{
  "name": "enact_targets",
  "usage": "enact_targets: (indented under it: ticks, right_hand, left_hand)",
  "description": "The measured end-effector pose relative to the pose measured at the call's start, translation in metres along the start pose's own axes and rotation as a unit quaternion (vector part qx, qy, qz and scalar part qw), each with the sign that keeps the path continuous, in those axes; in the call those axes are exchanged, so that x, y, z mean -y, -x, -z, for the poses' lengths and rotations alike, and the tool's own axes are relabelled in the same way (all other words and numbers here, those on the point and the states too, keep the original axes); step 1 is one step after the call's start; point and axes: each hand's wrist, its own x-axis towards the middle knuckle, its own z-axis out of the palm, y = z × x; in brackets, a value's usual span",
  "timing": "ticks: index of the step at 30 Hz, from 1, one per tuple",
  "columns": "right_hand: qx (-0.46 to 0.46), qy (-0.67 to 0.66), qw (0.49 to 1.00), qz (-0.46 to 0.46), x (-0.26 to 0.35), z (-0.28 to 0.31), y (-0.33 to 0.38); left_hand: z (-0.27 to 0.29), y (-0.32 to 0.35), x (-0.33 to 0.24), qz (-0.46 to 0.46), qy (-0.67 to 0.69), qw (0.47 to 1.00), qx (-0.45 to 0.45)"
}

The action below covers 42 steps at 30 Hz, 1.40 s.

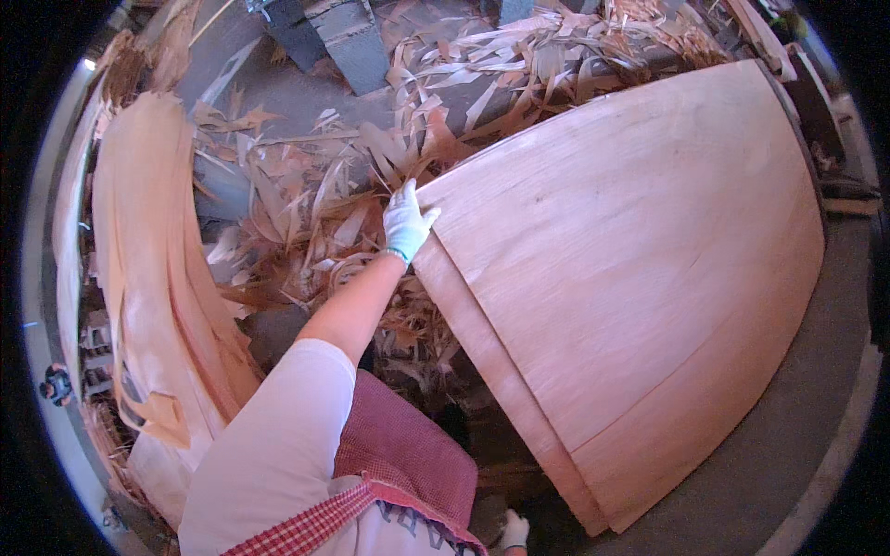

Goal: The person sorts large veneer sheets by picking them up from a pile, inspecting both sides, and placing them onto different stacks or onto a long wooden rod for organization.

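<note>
A large, thin wood veneer sheet [640,250] lies at the right on top of another, its left edge set back so that a strip of the lower sheet [501,394] shows. In a white glove, my left hand [408,222] is at the far left corner of the top sheet. Its thumb lies toward the sheet and its fingers point away along the edge, closed on that corner. My right hand [514,530], also gloved, is low at the bottom edge of the view, left of the sheets' near corner. It is apart from them, fingers loosely extended, with nothing visible in them.
Torn veneer scraps [324,213] litter the floor beyond and left of the sheets. A tall bundle of veneer strips [153,250] stands at the left. Grey blocks [348,46] are at the back. A maroon apron [403,445] hangs before me. Far left, a person [56,385] appears small.
</note>
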Motion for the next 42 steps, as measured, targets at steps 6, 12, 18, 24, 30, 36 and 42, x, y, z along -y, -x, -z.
enact_targets:
  ticks: [6,12,18,24,30,36,42]
  right_hand:
    - [0.093,0.050,0.992,0.066,0.008,-0.057,0.039]
    - [0.079,0.079,0.993,0.042,0.095,-0.098,0.154]
    - [0.114,0.074,0.988,0.070,0.055,-0.115,0.100]
    - [0.124,0.049,0.988,0.078,0.084,-0.115,0.139]
    - [0.102,0.064,0.983,0.140,0.049,-0.110,0.085]
    - [0.116,0.070,0.982,0.129,0.057,-0.134,0.105]
    - [0.113,0.091,0.977,0.159,0.087,-0.120,0.134]
  left_hand:
    - [-0.012,-0.048,0.021,0.025,0.040,0.984,0.171]
    - [-0.046,-0.059,0.067,0.111,0.271,0.916,0.276]
    - [-0.068,-0.064,0.080,0.184,0.361,0.854,0.326]
    - [-0.106,-0.056,0.103,0.231,0.448,0.796,0.334]
    - [-0.065,-0.063,0.092,0.167,0.395,0.851,0.304]
    - [0.005,-0.020,0.065,0.132,0.277,0.940,0.147]
    - [-0.026,0.001,0.050,0.455,0.515,0.679,0.261]
